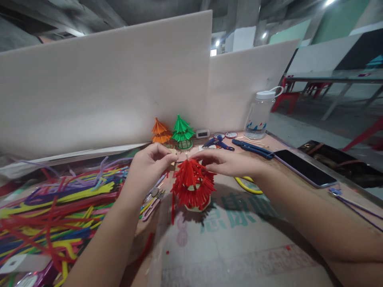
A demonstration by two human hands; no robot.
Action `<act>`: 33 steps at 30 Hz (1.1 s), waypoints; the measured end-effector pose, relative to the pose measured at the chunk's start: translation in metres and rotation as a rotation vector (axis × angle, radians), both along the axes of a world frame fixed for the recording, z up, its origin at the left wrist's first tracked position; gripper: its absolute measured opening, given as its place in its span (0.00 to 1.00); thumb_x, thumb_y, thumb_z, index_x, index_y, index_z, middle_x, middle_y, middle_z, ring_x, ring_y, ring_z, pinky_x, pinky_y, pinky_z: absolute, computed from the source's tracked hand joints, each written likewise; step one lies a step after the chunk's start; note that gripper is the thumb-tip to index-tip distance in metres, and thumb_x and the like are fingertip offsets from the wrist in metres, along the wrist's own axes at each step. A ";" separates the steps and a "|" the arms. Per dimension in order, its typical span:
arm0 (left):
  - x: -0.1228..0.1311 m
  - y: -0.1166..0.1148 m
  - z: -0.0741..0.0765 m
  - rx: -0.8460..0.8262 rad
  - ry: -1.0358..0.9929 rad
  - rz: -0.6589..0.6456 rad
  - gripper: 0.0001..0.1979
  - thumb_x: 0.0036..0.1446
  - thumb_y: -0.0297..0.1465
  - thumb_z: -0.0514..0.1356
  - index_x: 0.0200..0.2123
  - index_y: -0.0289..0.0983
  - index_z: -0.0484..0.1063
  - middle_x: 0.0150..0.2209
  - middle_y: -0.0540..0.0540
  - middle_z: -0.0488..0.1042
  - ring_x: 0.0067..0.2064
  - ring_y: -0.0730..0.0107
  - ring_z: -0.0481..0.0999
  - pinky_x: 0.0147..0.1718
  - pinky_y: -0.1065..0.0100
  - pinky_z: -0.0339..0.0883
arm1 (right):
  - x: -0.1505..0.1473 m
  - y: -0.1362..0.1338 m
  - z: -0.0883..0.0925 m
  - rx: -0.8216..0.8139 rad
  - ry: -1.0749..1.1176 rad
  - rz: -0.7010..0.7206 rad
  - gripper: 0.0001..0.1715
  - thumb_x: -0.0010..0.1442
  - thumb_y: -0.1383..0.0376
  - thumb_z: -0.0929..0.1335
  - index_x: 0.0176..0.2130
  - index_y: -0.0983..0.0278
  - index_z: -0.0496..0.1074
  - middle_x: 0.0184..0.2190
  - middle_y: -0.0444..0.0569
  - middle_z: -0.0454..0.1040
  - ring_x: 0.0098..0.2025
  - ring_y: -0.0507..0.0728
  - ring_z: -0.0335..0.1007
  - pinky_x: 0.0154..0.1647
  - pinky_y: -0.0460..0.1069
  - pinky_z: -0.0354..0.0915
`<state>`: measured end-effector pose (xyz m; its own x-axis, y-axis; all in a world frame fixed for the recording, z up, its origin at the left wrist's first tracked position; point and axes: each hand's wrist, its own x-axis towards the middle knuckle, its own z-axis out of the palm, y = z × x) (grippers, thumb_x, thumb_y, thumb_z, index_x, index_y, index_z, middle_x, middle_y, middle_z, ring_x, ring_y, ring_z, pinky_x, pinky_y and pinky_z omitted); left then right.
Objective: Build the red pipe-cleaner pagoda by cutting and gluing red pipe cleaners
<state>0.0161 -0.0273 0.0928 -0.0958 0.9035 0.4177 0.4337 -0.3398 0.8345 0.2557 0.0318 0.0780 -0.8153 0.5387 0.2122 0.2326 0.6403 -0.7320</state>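
A small red pagoda (194, 187) made of pipe cleaners stands upright in the middle, with two tiers of fringed roof and a pale base. At its upper right, my right hand (221, 161) has bent fingers against the top roof; some fingertips are hidden behind it. Just left of the pagoda's tip, my left hand (152, 165) is closed in a pinch. What its fingertips hold is too small to make out. Behind my hands stand an orange pagoda (161, 130) and a green pagoda (182, 131) of similar build.
Loose pipe cleaners (68, 207) in many colours cover the left side. Thread snips (153, 205) lie beside them. Further back are a blue glue gun (218, 142), dark blue pliers (253, 148), a phone (305, 167) and a water bottle (259, 113). A white panel (104, 87) stands behind.
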 end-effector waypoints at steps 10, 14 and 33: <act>0.000 0.000 -0.001 0.001 -0.009 -0.002 0.08 0.53 0.36 0.68 0.34 0.38 0.77 0.34 0.47 0.83 0.36 0.66 0.81 0.34 0.68 0.75 | -0.005 0.001 -0.010 -0.019 0.050 -0.089 0.13 0.59 0.65 0.72 0.45 0.64 0.72 0.44 0.50 0.77 0.41 0.53 0.74 0.39 0.48 0.70; 0.000 0.002 -0.002 0.063 -0.017 0.003 0.06 0.51 0.34 0.67 0.31 0.39 0.75 0.32 0.48 0.80 0.35 0.67 0.79 0.35 0.69 0.74 | -0.003 0.002 -0.008 -0.034 0.052 -0.134 0.13 0.59 0.68 0.69 0.46 0.64 0.70 0.43 0.49 0.78 0.43 0.54 0.75 0.40 0.48 0.71; -0.022 -0.013 -0.003 -0.077 0.414 0.057 0.13 0.53 0.42 0.67 0.26 0.38 0.74 0.24 0.51 0.76 0.27 0.69 0.72 0.28 0.69 0.62 | 0.035 0.019 0.010 0.185 -0.154 -0.432 0.29 0.59 0.55 0.71 0.58 0.60 0.70 0.49 0.52 0.79 0.47 0.61 0.76 0.47 0.56 0.72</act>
<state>-0.0057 -0.0403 0.0902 0.0153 0.9316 0.3632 0.7536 -0.2495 0.6082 0.2903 0.0507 0.0882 -0.5552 0.7991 0.2308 0.6020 0.5775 -0.5514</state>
